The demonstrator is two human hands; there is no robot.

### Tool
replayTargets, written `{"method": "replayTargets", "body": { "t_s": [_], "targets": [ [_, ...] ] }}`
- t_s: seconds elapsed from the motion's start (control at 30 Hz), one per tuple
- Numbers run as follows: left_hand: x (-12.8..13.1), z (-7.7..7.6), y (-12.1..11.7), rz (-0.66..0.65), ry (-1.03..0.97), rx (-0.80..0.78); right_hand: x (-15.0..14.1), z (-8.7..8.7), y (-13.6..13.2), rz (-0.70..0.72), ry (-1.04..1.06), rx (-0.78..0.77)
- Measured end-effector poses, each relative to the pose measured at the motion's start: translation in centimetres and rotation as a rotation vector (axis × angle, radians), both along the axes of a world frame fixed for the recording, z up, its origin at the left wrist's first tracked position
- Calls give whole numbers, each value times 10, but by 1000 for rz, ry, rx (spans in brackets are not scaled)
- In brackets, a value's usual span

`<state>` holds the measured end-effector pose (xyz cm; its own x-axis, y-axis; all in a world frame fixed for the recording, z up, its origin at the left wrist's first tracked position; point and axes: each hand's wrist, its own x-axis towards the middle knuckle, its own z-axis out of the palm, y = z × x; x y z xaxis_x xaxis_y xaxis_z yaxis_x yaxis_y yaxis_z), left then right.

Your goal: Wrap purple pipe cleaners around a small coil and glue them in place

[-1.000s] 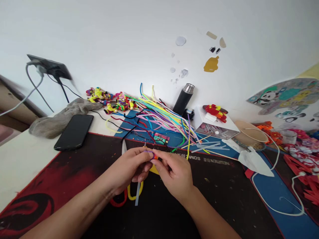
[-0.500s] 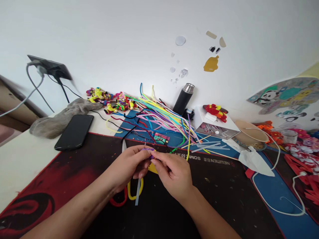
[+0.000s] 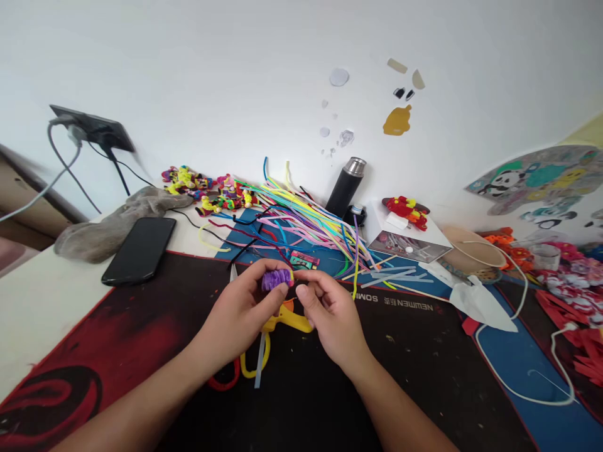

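My left hand (image 3: 249, 300) pinches a purple coiled pipe-cleaner piece (image 3: 276, 280) between thumb and fingers. A yellow and pink tip shows at the piece's right end. My right hand (image 3: 332, 307) is just beside that tip, its index finger at or near it and the thumb a little apart; I see nothing held in it. Below the hands lies a yellow glue gun (image 3: 294, 319), partly hidden, with a translucent glue stick (image 3: 260, 361) below it. Scissors with red and yellow handles (image 3: 242, 367) lie under my left hand, their blades mostly covered.
Many coloured pipe cleaners (image 3: 306, 220) are heaped at the back, beside small pipe-cleaner figures (image 3: 226, 194). A black thermos (image 3: 346, 188) and a white box (image 3: 405, 235) stand behind. Loose glue sticks (image 3: 396, 276) lie at right, a phone (image 3: 140, 251) at left.
My hands have moved slightly apart, and the right fingers have loosened from the purple piece. The piece is turned and shows more, as does the yellow glue gun beneath.
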<state>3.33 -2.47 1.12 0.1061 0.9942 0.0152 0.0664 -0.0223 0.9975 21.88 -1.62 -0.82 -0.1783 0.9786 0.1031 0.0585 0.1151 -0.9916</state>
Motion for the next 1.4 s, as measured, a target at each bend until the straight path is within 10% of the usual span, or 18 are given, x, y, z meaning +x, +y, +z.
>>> {"method": "replayTargets", "body": {
  "t_s": [0.47,1.4],
  "targets": [
    [0,-7,-6,-28,273,212,-2,7,1,111,98,-129],
    [11,-11,-10,-123,-149,-36,-7,3,-1,60,270,-240]
  ]
}}
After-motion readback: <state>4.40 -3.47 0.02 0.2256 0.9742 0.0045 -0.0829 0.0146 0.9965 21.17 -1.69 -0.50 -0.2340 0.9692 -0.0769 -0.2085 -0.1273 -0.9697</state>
